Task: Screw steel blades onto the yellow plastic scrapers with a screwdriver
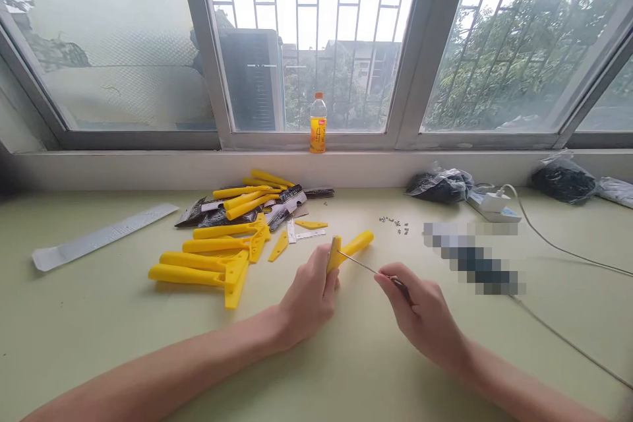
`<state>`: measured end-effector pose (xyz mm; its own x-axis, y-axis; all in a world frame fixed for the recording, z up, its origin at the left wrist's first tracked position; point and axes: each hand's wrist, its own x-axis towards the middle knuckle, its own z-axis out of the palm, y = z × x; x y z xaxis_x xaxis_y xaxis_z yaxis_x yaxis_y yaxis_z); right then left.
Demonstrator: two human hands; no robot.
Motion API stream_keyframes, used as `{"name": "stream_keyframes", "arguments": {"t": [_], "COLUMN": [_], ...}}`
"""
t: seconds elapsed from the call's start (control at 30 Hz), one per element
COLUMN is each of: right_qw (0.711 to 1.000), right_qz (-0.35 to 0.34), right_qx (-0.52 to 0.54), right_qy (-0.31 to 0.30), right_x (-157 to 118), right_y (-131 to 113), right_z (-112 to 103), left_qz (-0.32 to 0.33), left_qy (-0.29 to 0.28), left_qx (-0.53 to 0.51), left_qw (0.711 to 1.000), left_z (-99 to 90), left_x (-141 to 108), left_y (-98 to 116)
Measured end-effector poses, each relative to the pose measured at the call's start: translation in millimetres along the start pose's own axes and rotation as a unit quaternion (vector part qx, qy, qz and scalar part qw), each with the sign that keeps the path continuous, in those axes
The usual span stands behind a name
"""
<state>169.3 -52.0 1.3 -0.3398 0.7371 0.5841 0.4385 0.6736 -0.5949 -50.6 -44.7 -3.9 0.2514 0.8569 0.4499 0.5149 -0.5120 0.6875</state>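
Head view: left hand grips a yellow tool; right hand pinches a screwdriver against it.

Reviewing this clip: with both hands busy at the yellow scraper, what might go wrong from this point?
The screwdriver meets the scraper close to the left hand, so a slip could jab the fingers. The scraper appears held up by that hand alone, so it might twist under pressure from the right hand. The tiny screws lie loose beyond the right hand, so a stray sweep could scatter them.
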Motion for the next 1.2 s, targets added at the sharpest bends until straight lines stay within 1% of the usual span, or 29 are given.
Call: {"name": "stream_keyframes", "arguments": {"t": [0.07, 0.1, 0.17, 0.23, 0.37, 0.4, 0.43, 0.47, 0.5, 0.53, 0.57, 0.6, 0.63, 0.67, 0.7, 0.73, 0.77, 0.8, 0.83, 0.87, 0.9, 0.97, 1.0, 1.07, 1.13, 1.2], "right_qw": [0.99, 0.975, 0.923, 0.861, 0.757, 0.737, 0.722, 0.714, 0.714, 0.725, 0.748, 0.783, 0.832, 0.887, 0.939, 0.978, 0.998, 0.998, 0.985, 0.967, 0.952, 0.935, 0.935, 0.951, 0.978, 0.996], "right_qz": [0.103, 0.16, 0.265, 0.339, 0.414, 0.426, 0.434, 0.439, 0.44, 0.436, 0.426, 0.406, 0.371, 0.315, 0.24, 0.149, 0.053, -0.034, -0.106, -0.157, -0.191, -0.22, -0.22, -0.197, -0.133, -0.045], "right_qx": [0.093, 0.148, 0.264, 0.362, 0.484, 0.503, 0.516, 0.523, 0.522, 0.512, 0.491, 0.457, 0.405, 0.334, 0.246, 0.143, 0.038, -0.058, -0.138, -0.198, -0.24, -0.279, -0.278, -0.237, -0.15, -0.05], "right_qy": [-0.026, -0.047, -0.086, -0.11, -0.145, -0.15, -0.152, -0.154, -0.155, -0.151, -0.137, -0.112, -0.079, -0.044, -0.015, 0.002, 0.004, -0.001, -0.009, -0.017, -0.021, -0.023, -0.023, -0.032, -0.05, -0.057], "right_x": [2, 3, 6, 12, 23, 25, 27, 28, 28, 28, 28, 28, 28, 29, 30, 31, 31, 32, 32, 32, 32, 31, 30, 26, 21, 17], "right_y": [-6, -9, -14, -16, -10, -8, -6, -5, -4, -3, -2, 0, 3, 6, 11, 16, 21, 26, 30, 33, 35, 36, 34, 29, 21, 10], "right_z": [7, 11, 14, 13, 1, -2, -4, -5, -5, -4, -3, -1, 0, 1, 1, 0, -1, -2, -4, -4, -4, -3, -2, 1, 3, 4], "left_qz": [0.015, 0.023, 0.037, 0.041, 0.036, 0.036, 0.037, 0.039, 0.041, 0.043, 0.041, 0.034, 0.023, 0.008, -0.007, -0.02, -0.031, -0.039, -0.044, -0.048, -0.051, -0.051, -0.05, -0.044, -0.034, -0.022], "left_qy": [0.016, 0.024, 0.032, 0.034, 0.033, 0.033, 0.035, 0.036, 0.035, 0.032, 0.027, 0.021, 0.017, 0.015, 0.015, 0.017, 0.019, 0.02, 0.019, 0.018, 0.016, 0.015, 0.013, 0.009, -0.003, -0.011], "left_qx": [0.022, 0.035, 0.058, 0.071, 0.079, 0.077, 0.075, 0.072, 0.07, 0.065, 0.057, 0.044, 0.025, 0.001, -0.024, -0.049, -0.071, -0.089, -0.104, -0.114, -0.119, -0.12, -0.119, -0.115, -0.109, -0.095], "left_qw": [1.0, 0.999, 0.997, 0.996, 0.996, 0.996, 0.996, 0.996, 0.996, 0.996, 0.997, 0.998, 0.999, 1.0, 1.0, 0.998, 0.997, 0.995, 0.993, 0.992, 0.991, 0.991, 0.992, 0.992, 0.993, 0.995], "left_z": [-0.9, -1.6, -3.4, -5.1, -7.2, -7.3, -7.3, -7.2, -6.9, -6.4, -5.8, -5.1, -4.2, -3.3, -2.4, -1.6, -1.0, -0.5, -0.2, -0.1, 0.0, -0.3, -0.5, -1.2, -2.1, -2.8], "left_x": [3, 5, 8, 10, 11, 11, 10, 10, 10, 9, 9, 10, 10, 11, 11, 12, 12, 13, 13, 13, 13, 13, 12, 11, 10, 8], "left_y": [-4, -7, -11, -14, -15, -15, -15, -15, -14, -14, -13, -12, -11, -10, -9, -8, -7, -7, -6, -6, -6, -6, -5, -4, -3, -2]}}
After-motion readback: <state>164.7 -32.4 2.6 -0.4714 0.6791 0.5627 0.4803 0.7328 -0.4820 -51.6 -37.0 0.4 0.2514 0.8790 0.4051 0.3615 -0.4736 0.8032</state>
